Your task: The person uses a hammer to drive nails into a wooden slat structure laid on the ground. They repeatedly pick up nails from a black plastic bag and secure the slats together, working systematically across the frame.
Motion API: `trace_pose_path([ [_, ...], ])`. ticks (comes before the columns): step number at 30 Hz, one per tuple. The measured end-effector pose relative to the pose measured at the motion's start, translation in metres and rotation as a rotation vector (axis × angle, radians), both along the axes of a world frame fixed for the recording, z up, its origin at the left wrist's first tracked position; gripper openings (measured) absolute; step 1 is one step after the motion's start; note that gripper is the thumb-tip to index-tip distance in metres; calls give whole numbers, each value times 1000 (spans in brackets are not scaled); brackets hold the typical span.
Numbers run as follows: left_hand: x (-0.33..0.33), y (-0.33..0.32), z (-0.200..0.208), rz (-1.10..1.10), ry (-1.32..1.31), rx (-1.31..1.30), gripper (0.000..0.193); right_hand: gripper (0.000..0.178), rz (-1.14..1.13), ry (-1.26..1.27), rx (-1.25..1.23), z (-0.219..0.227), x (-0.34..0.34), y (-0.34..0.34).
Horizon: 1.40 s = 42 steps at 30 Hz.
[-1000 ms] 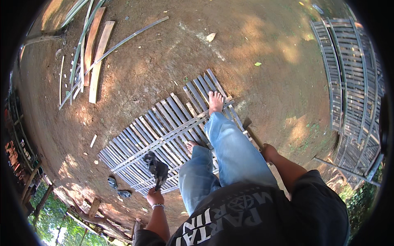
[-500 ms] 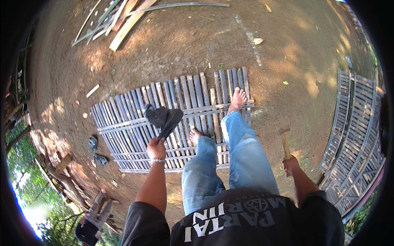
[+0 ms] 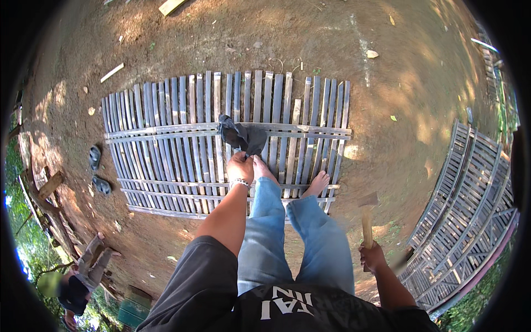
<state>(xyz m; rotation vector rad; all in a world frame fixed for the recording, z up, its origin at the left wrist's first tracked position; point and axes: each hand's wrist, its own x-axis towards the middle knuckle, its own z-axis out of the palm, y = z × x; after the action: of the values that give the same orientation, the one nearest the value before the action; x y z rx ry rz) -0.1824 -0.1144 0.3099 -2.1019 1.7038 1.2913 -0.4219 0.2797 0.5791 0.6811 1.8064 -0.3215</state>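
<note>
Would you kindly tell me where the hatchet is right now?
In the head view, the hatchet is right of centre, held in the right hand, just beyond the lower right corner of the slatted panel underfoot.

Black bundle (image 3: pixel 243 136), hatchet (image 3: pixel 367 224) in right hand (image 3: pixel 373 257)

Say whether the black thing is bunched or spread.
Bunched: the left hand grips one end of the black thing; the rest is crumpled.

I stand on the slatted panel (image 3: pixel 166 131), bundle (image 3: pixel 251 139) above it, sandals (image 3: pixel 101 185) left, hatchet (image 3: pixel 367 222) and second panel (image 3: pixel 459 210) near right.
</note>
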Motion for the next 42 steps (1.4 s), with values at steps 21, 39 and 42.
trace_pose_path([
  [21,-54,27,-108,183,14,-50,33,20,211,-159,87,-123,-28,114],
  [39,-8,45,-320,829,109,-151,50,14,314,-196,-14,-254,-57,82],
  [42,-3,63,-331,1011,111,-76,55,18,264,-177,-25,-263,-65,72],
])
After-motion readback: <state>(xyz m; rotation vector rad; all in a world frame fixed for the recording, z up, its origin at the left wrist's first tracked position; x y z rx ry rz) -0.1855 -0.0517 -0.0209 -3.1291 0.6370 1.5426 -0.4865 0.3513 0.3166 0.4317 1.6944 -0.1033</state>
